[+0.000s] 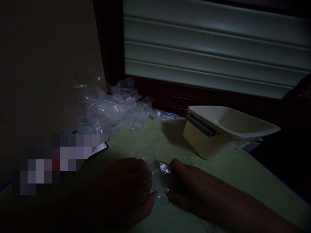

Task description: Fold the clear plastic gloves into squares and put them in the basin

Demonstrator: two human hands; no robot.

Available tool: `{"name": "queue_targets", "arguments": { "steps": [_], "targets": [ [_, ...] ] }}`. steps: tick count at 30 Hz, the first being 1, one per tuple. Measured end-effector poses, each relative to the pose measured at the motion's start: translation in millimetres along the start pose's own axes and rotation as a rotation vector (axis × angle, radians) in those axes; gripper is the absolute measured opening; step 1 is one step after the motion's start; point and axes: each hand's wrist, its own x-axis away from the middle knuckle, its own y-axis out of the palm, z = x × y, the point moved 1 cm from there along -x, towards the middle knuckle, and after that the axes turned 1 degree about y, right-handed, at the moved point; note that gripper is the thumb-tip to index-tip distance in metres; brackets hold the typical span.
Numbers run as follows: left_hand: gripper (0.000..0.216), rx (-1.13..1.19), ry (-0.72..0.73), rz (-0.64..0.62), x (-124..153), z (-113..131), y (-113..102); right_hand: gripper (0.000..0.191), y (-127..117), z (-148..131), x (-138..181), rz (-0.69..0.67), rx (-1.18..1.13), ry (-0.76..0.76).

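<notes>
In dim light my left hand [131, 187] and my right hand [187, 186] rest close together on a pale green table top [243, 174]. Between them lies a small crumpled piece of clear plastic film [161, 179]. The fingertips of both hands pinch its edges, left from the left side, right from the right side. The fingers of both hands are curled toward the film.
A heap of crumpled clear plastic bags [109, 108] lies at the back left against the wall. A cream plastic tub [223, 129] with a grey handle stands at the back right. A flat dark-edged object [98, 149] lies left. A slatted shutter [213, 48] fills the background.
</notes>
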Motion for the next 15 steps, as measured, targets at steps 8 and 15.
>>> {"name": "queue_targets", "arguments": {
  "steps": [8,15],
  "targets": [
    [0.013,0.090,0.126,-0.188,-8.0,-1.0,1.9,0.015,5.1,-8.3,0.5,0.098,0.079,-0.091],
    [0.008,0.145,0.157,-0.194,-6.3,-6.3,9.6,0.007,8.8,-8.0,-5.7,0.153,0.138,-0.209]
  ]
}}
